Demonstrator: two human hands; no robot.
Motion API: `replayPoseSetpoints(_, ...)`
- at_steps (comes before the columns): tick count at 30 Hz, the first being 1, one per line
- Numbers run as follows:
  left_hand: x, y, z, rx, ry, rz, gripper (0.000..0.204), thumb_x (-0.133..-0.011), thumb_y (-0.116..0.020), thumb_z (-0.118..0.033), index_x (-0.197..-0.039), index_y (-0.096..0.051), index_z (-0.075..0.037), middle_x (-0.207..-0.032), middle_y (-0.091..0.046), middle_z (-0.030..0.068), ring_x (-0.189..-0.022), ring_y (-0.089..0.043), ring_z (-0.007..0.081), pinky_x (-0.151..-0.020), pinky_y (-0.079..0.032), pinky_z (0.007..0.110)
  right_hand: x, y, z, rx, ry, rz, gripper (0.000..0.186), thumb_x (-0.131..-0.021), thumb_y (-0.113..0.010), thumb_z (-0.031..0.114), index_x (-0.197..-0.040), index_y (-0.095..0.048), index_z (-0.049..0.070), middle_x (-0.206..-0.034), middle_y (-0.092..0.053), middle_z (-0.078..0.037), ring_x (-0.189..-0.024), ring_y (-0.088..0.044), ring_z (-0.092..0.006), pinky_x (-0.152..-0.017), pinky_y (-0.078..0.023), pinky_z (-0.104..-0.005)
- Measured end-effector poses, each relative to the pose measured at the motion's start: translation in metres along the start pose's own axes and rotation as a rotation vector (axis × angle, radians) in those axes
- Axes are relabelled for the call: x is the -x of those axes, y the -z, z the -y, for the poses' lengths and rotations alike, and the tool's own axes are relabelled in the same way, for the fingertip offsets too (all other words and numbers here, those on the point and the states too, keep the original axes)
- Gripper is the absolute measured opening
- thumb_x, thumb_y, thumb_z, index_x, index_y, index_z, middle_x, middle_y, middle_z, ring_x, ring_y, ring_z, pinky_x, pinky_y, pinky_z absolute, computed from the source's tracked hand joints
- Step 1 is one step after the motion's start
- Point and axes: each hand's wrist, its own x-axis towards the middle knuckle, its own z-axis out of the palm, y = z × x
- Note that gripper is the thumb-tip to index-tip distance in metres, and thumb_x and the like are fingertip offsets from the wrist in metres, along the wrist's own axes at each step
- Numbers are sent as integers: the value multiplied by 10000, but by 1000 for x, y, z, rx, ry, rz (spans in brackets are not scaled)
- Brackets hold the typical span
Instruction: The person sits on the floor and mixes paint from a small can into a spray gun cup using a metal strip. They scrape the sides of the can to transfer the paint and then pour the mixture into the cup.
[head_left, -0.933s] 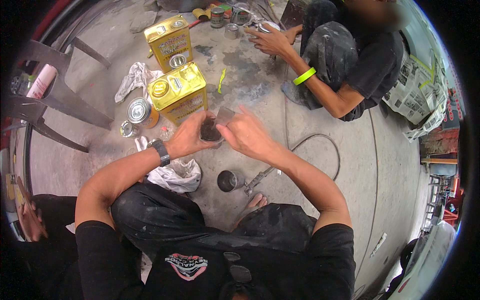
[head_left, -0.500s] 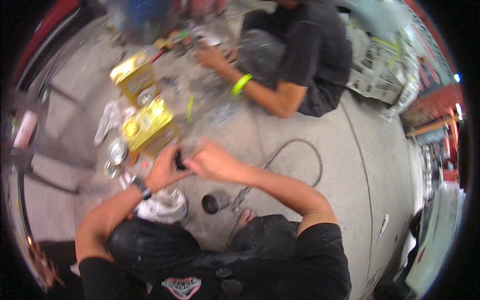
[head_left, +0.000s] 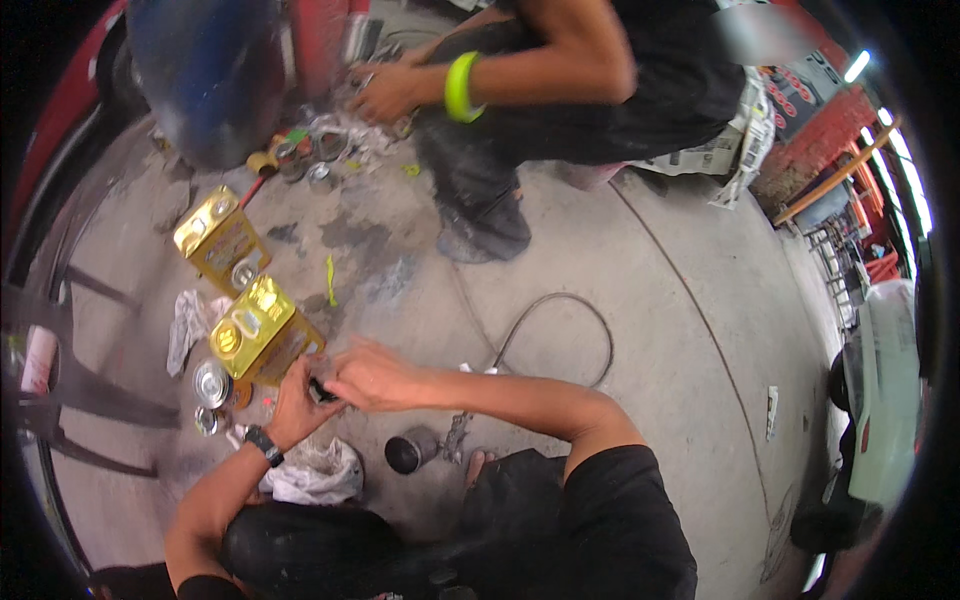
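Observation:
My left hand (head_left: 293, 408), with a dark watch on its wrist, is wrapped round a small dark object (head_left: 322, 391); its kind is hidden by the fingers. My right hand (head_left: 372, 378) is closed, its fingertips at the top of that object. Motion blurs the right hand, and what it pinches cannot be made out. Just beyond my left hand stands a gold rectangular can (head_left: 285, 352), with a second gold can (head_left: 232, 250) farther back. Below my hands, a dark grey cup (head_left: 406, 454) lies tilted on the floor beside a white cloth (head_left: 318, 474).
Two small round tins (head_left: 211, 384) (head_left: 208, 421) stand left of the near can. A cable (head_left: 612, 345) loops across the concrete. A co-worker wearing a yellow-green wristband (head_left: 461, 88) crouches ahead by a dark blue drum (head_left: 205, 80). A dark chair (head_left: 105, 385) is at left.
The view has shifted, so the floor things sit lower and farther left. Both my hands stay together at the small dark object. The co-worker's arm and legs have changed position.

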Motion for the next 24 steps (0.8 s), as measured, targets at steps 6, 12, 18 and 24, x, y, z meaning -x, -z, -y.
replayPoseSetpoints(6, 1, 8, 1, 10, 8, 8, 759, -717, -901, -348, -1286, -549, 9, -1176, -614, 215, -1122, -610, 382, -969, -500, 442, 1, -7, -5, 6, 62, -130, 252, -977, -585, 253, -872, -701, 56, -1033, -706, -149, -1009, -656, -377, -1001, -413, -591)
replayPoseSetpoints(12, -5, 14, -20, 18, 23, 17, 739, -694, -905, -284, -1264, -551, 26, -1168, -628, 209, -1103, -639, 354, -971, -516, 424, 3, 12, 3, 40, 3, -161, 255, -983, -608, 223, -912, -722, 6, -927, -715, -202, -891, -661, -431, -1011, -449, -530)
replayPoseSetpoints(18, -1, 13, -14, 17, 19, 7, 738, -694, -908, -269, -1264, -544, 28, -1186, -629, 207, -1127, -640, 351, -986, -517, 412, 1, 17, 7, 33, -41, -39, 238, -981, -601, 208, -952, -720, 4, -952, -697, -212, -919, -663, -413, -1071, -423, -600)
replayPoseSetpoints(24, -2, 15, -14, 33, 43, 26, 727, -698, -905, -269, -1258, -545, 23, -1184, -634, 202, -1141, -635, 350, -985, -515, 414, 1, 17, 7, 52, -67, -18, 255, -978, -611, 207, -902, -720, -10, -929, -697, -214, -893, -671, -402, -1063, -432, -593)
